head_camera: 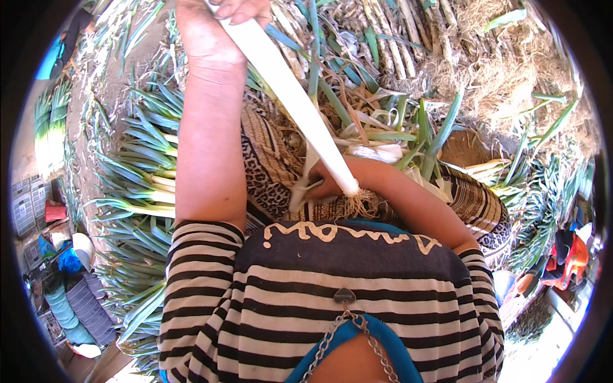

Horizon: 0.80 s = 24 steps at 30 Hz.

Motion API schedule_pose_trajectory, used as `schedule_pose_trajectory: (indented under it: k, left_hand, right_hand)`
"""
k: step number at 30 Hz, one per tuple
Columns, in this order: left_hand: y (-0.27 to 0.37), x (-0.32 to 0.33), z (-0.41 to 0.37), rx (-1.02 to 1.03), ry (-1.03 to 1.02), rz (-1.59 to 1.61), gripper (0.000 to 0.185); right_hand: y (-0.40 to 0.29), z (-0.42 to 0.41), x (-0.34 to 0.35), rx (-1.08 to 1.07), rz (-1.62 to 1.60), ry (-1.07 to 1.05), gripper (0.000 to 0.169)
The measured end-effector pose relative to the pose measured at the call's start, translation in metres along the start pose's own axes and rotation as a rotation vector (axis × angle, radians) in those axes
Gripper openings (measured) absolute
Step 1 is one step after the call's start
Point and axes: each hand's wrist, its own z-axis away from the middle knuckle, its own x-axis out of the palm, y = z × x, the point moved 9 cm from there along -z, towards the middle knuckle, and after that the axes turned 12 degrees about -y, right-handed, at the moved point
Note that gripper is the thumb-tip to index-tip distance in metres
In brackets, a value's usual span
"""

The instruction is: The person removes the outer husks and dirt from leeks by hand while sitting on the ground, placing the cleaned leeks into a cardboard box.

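Note:
My left hand [230, 19], partly cut off by the top edge of the view, is wrapped around the white shank of a leek [297, 105]. The leek slants down to the right, and its roots [357, 203] hang in front of my chest. Beyond the root end, my right hand [330, 182] has its fingers closed on a pale strip of leek leaf [300, 194]. That hand is partly hidden behind the shank. Peeled leaves and green tops [383, 134] lie over my patterned trousers [273, 167].
Leeks with green tops [148, 191] are piled along my left side. Ahead lie rows of leeks with dry roots [392, 43]. Another person in orange clothing [572, 258] is at the right, and someone in dark and blue clothing [62, 48] at the upper left. Rolled fabric [81, 306] stands at lower left.

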Motion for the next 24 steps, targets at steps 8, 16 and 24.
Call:
schedule_pose_trajectory:
  k: [8, 16, 24]
  left_hand:
    - [0.223, -0.019, 0.099, 0.114, 0.604, -0.39, 0.031]
    - [0.367, -0.078, 0.484, -1.169, 1.723, -1.951, 0.034]
    - [0.212, -0.06, 0.22, -0.522, 1.113, -1.618, 0.037]
  right_hand:
    - [0.185, 0.032, -0.02, 0.639, 0.452, 0.331, 0.031]
    - [0.093, -0.009, -0.028, 0.196, 0.334, 0.452, 0.036]
    - [0.163, -0.056, 0.001, 0.603, 0.44, 0.143, 0.04]
